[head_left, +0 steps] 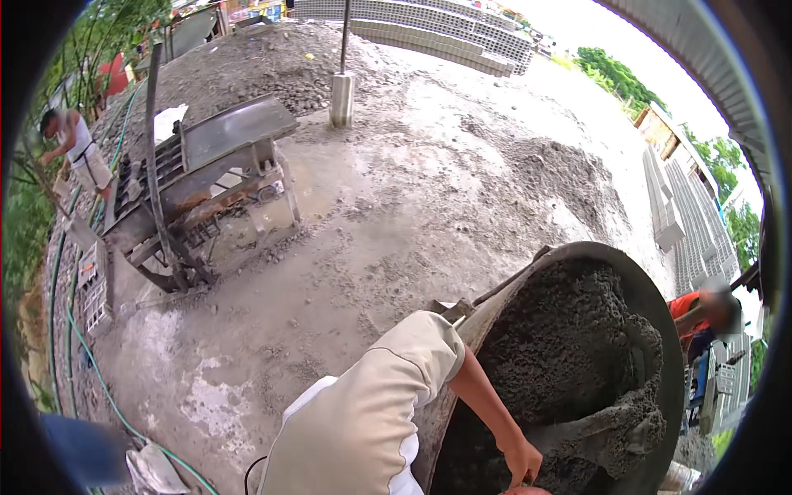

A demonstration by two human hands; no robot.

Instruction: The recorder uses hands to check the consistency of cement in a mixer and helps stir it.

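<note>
A big steel mixer drum (660, 313) tilts toward me at the lower right, holding wet grey concrete mix (569, 346). My right arm, in a beige short sleeve, reaches down into its mouth. My right hand (524, 462) sits at the lower edge with fingers curled, close to the mix. What it grips, if anything, is hidden. My left hand is out of sight.
A rusty block-making machine (206, 181) stands on the wet concrete yard at left, with a green hose (82, 346) beside it. One person (78, 148) bends at the far left, and another in red (701, 313) is behind the drum. Stacked grey blocks (693, 214) line the right. A post (342, 91) and gravel heap (247, 66) stand at the back.
</note>
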